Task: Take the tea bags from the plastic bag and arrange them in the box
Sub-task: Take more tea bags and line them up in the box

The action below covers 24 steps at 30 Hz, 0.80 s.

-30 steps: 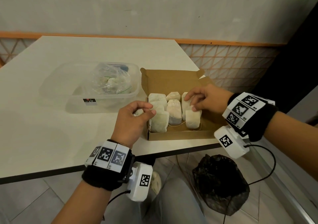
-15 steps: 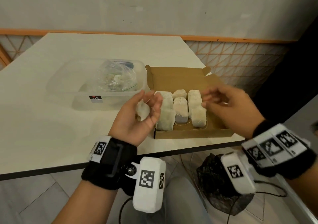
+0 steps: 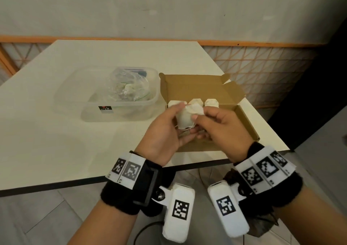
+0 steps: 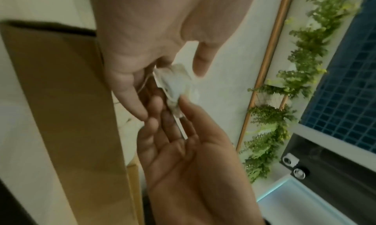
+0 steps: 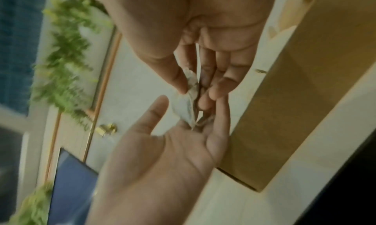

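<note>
Worktop [image 3: 56,132] is pale, against a plain wall. Clear tub [image 3: 75,101] holds the plastic bag [image 3: 125,86]; box [image 3: 244,120] holds tea bags [image 3: 211,102]. Left hand [image 3: 163,135] and right hand [image 3: 223,132] both grip one tea bag [image 3: 187,117] above the box.

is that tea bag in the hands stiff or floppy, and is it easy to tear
Probably floppy: the tea bag looks crumpled and bent between the left hand and right hand. Likely light, since fingertips alone hold it. Its thin paper and trailing string suggest it could tear or snag if pulled hard.
</note>
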Available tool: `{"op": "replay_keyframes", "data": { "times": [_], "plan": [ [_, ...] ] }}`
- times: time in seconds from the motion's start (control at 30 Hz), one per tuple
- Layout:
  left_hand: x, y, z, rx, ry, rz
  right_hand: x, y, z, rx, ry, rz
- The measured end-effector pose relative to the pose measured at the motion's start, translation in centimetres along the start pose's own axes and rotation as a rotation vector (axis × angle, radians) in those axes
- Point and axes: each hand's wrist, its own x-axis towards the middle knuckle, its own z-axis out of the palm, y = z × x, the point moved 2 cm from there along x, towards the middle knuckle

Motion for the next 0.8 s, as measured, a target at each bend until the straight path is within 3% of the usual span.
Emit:
{"op": "replay_keyframes", "data": {
  "times": [0.13, 0.3, 0.6, 0.73, 0.8],
  "plan": [
    [0.1, -0.1, -0.5, 0.143, 0.053, 0.108, 0.5, -0.4, -1.0, 0.11, 0.014, 0.114],
    [0.2, 0.1, -0.5, 0.127, 0.107, 0.174, 1.4, -1.0, -2.2, 0.127, 0.044, 0.12],
    [0.1, 0.1, -0.7, 0.13, 0.136, 0.238, 2.6, -1.6, -2.5, -0.128, -0.029, 0.044],
    [-0.2, 1.0, -2.1, 0.129, 0.35, 0.436, 3.8, -2.9, -4.0, -0.236, 0.044, -0.015],
    [0.0, 1.1, -3.2, 0.129, 0.432, 0.467, 4.2, -3.2, -4.7, -0.303, -0.001, 0.021]
  ]
}}
